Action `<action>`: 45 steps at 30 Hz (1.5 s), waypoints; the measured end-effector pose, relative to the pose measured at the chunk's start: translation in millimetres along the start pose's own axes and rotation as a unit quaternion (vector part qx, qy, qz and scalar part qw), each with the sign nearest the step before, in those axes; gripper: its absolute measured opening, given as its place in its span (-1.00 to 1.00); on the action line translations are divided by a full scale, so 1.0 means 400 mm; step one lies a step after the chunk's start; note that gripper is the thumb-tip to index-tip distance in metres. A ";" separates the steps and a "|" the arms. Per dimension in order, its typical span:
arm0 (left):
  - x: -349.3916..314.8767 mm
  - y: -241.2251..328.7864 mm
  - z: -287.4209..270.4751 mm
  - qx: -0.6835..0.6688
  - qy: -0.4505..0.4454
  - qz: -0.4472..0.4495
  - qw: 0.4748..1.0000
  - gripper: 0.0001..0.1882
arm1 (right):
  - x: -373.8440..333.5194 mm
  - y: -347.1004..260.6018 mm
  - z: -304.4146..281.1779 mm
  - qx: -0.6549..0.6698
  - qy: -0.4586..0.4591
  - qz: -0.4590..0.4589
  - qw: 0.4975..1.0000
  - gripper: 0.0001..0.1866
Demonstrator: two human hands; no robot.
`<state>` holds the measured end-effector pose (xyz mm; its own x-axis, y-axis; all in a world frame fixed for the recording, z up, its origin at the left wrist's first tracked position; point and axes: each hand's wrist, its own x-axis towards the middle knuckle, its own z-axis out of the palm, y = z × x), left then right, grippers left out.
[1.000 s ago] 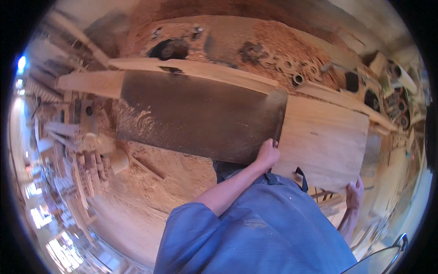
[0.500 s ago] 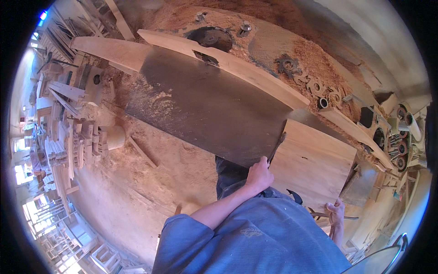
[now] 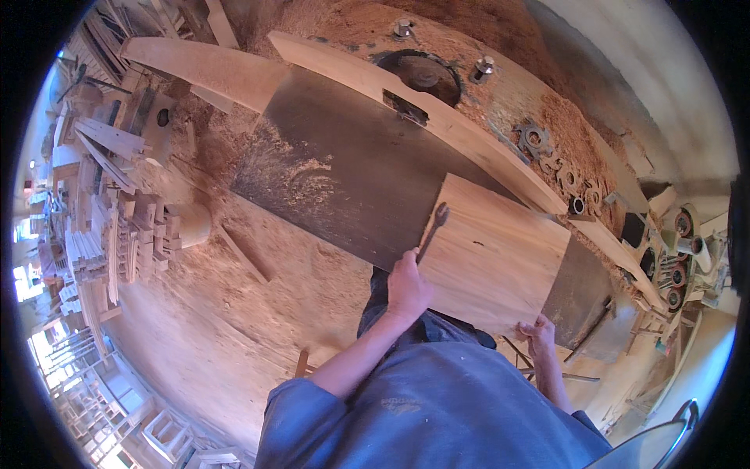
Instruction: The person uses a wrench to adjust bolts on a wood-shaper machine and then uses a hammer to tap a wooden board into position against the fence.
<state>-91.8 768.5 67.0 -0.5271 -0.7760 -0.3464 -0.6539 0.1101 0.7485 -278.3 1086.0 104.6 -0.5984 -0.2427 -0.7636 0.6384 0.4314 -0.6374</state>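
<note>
A flat, pale wooden board (image 3: 496, 250) lies over the dark metal machine table (image 3: 336, 148), its far corner near the wooden fence (image 3: 437, 125). My left hand (image 3: 408, 285) is closed at the board's left edge around a slim dark wrench (image 3: 434, 227). The wrench's wider head points away from me along that edge. My right hand (image 3: 537, 338) pinches the near right corner of the board, thumb on top. The undersides of the board and of my fingers are hidden.
Behind the fence a round dark cutter recess (image 3: 426, 76) sits amid sawdust. Toothed cutter heads (image 3: 533, 139) and rings lie farther right. A dark bar (image 3: 590, 328) rests on the table at right. Stacked wood pieces (image 3: 144, 227) stand at left; a loose strip (image 3: 246, 254) lies on the floor.
The board has slid left across the table, exposing dark metal on its right. Both hands have moved left with it, and the wrench now shows over the board. The view has also shifted.
</note>
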 end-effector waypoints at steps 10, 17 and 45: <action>0.116 -0.160 -0.181 -0.011 0.098 0.039 0.994 -0.36 | 0.089 -0.007 0.332 -0.045 -0.039 0.035 0.998 -0.74; 0.332 -0.312 -0.432 0.102 0.209 0.083 0.969 -0.52 | 0.113 -0.027 0.708 -0.259 -0.172 -0.018 0.950 -0.70; 0.580 -0.153 -0.328 0.079 0.322 -0.133 0.934 -0.58 | 0.285 -0.220 0.696 -0.343 -0.214 -0.006 0.915 -0.64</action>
<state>-102.9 500.2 14.9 0.0678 -0.9959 -0.0593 -0.8142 -0.0895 0.5736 -268.2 778.4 44.9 -0.2654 -0.5052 -0.8212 0.0922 0.8345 -0.5432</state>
